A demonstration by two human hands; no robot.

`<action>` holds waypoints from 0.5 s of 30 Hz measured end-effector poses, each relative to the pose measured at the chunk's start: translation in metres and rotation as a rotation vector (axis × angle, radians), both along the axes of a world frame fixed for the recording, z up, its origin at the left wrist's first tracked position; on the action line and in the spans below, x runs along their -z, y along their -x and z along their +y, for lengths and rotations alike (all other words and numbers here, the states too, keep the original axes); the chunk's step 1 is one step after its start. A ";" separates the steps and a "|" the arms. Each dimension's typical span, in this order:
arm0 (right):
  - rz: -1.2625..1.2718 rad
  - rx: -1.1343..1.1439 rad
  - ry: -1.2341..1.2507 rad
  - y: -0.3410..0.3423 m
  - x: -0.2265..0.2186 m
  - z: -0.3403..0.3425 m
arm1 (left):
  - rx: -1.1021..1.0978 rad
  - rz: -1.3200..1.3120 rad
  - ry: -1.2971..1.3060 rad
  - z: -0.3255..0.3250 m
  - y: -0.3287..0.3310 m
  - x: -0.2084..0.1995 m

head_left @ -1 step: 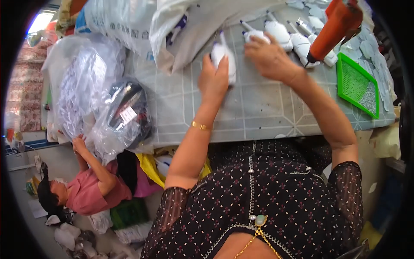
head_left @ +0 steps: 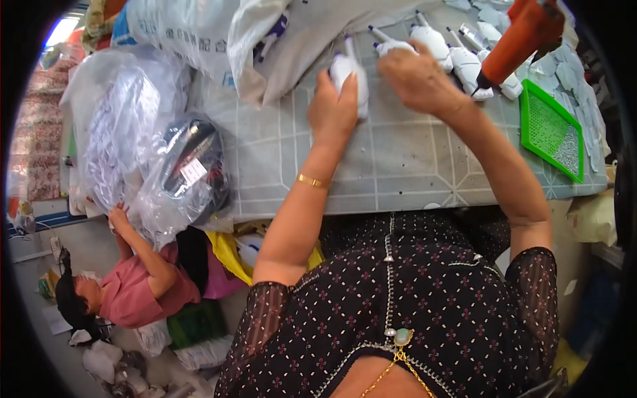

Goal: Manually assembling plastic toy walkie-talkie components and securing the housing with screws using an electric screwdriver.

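Observation:
My left hand (head_left: 334, 109) is closed around a white plastic handset-like piece (head_left: 350, 76) with a stubby purple-tipped antenna, low over the table. To its right, my right hand (head_left: 421, 83) has its fingers bent onto a similar white handset-like piece (head_left: 396, 46), partly hidden by the fingers. More white handset-like pieces (head_left: 434, 46) lie in a row beyond and to the right of that hand. An orange power screwdriver (head_left: 521, 43) hangs tip-down over the row, right of my right hand. Its thin bit points at the pieces.
A green tray (head_left: 527, 123) of small metal parts stands at the right, beside flat pale pieces (head_left: 564, 73). Clear bags (head_left: 123, 132) and a white sack (head_left: 192, 40) crowd the left of the table (head_left: 398, 172). Another person (head_left: 139, 285) works at the lower left.
The fingers of my right hand have curled in more over the white piece. My left hand has shifted slightly right with its piece. The whole view has moved a little.

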State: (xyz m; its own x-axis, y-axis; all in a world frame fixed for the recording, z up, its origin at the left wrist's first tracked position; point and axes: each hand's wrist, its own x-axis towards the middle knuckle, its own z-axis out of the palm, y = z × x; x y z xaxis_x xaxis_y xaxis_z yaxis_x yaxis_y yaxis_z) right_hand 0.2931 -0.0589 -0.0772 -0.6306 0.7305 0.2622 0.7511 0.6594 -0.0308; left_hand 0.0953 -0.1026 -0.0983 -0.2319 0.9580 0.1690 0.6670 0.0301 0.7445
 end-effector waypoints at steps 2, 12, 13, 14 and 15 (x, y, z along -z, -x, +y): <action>0.304 -0.071 -0.230 0.014 -0.009 0.031 | 0.034 0.164 -0.025 0.015 -0.009 0.002; 0.225 0.071 0.154 0.172 0.024 0.201 | 0.033 0.114 -0.269 0.021 -0.016 0.025; 0.280 0.087 0.020 0.173 0.051 0.230 | 0.063 0.047 -0.262 0.024 -0.026 0.022; 0.277 0.060 0.032 0.198 0.046 0.225 | 0.038 0.006 -0.239 0.021 -0.016 0.023; 0.354 -0.245 0.007 0.218 0.038 0.223 | 0.014 0.005 -0.232 0.021 -0.008 0.024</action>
State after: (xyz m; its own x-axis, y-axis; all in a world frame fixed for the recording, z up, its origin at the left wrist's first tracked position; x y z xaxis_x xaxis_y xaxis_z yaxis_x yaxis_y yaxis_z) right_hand 0.0752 0.1640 -0.1152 -0.6580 0.5730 0.4885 0.5147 0.8158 -0.2637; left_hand 0.1033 -0.0820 -0.1223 -0.2174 0.8966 0.3858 0.6700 -0.1504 0.7270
